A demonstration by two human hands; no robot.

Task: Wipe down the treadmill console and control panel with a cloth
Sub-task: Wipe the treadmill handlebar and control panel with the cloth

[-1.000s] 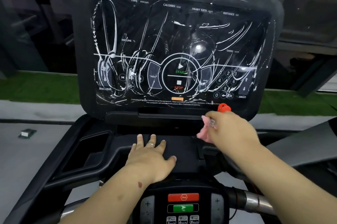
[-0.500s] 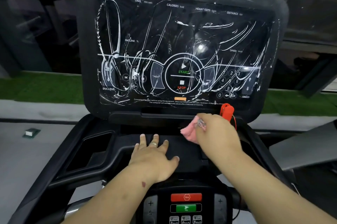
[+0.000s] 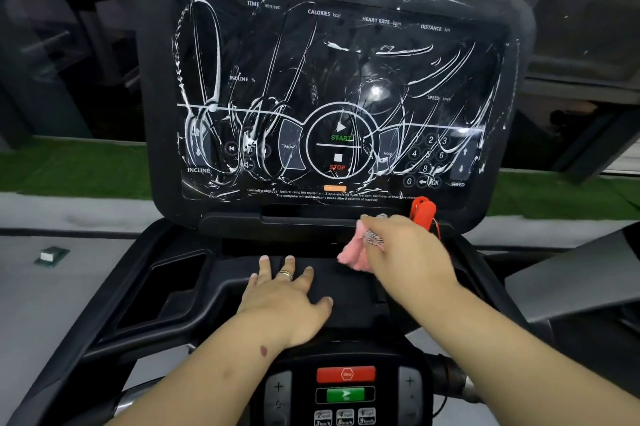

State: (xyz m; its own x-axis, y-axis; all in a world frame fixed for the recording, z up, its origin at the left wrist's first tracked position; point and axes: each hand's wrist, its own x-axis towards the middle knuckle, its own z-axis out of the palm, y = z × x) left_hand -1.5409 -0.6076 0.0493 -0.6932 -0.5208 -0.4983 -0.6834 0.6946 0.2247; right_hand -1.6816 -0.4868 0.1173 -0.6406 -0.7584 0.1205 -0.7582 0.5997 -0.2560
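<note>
The black treadmill console [image 3: 156, 86] fills the upper view, its dark screen [image 3: 346, 55] streaked with white foam swirls. My right hand [image 3: 405, 252] grips a pink cloth [image 3: 351, 254] just below the screen, over the black ledge left of the red safety key [image 3: 423, 211]. My left hand [image 3: 284, 304] rests flat, fingers spread, on the black tray surface [image 3: 349, 304] in front of the console. Below it sits the lower control panel [image 3: 294, 405] with a red button [image 3: 346, 373] and a green button [image 3: 344, 394].
A recessed cup holder [image 3: 169, 287] lies left of my left hand. A metal handlebar [image 3: 460, 387] runs at lower right. Beyond the console are green turf [image 3: 69, 166], a grey floor [image 3: 34, 287] and a small green-and-white object [image 3: 52, 256] on it.
My right hand has slid left with the pink cloth, from beside the red safety key toward the ledge's middle. My left hand stays on the tray.
</note>
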